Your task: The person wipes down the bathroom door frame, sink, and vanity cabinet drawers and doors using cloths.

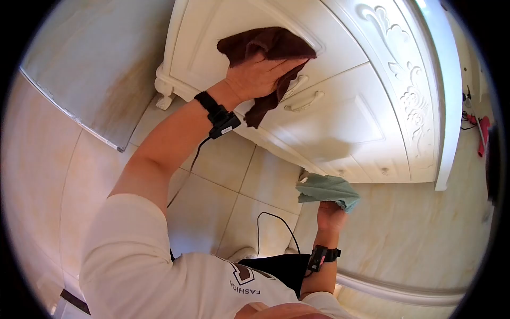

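A dark brown cloth (pixel 276 43) lies against the white cabinet door (pixel 212 26), bunched under my left hand (pixel 255 77). The palm presses it to the door panel, fingers pointing right, and a loose end hangs down below the hand. Beside that end are two curved white door handles (pixel 305 102). Lower and to the right, my right hand (pixel 332 215) grips a grey-green cloth (pixel 329 190). This cloth is folded over the hand and hides most of its fingers, close to the cabinet's lower edge.
Carved scrollwork (pixel 406 69) decorates the cabinet's right part, with small knobs (pixel 385 171) near the bottom. A grey panel (pixel 101 69) stands at left. Pale floor tiles (pixel 207 207) lie below, crossed by a black cable (pixel 276 214). A pink object (pixel 483 136) is at far right.
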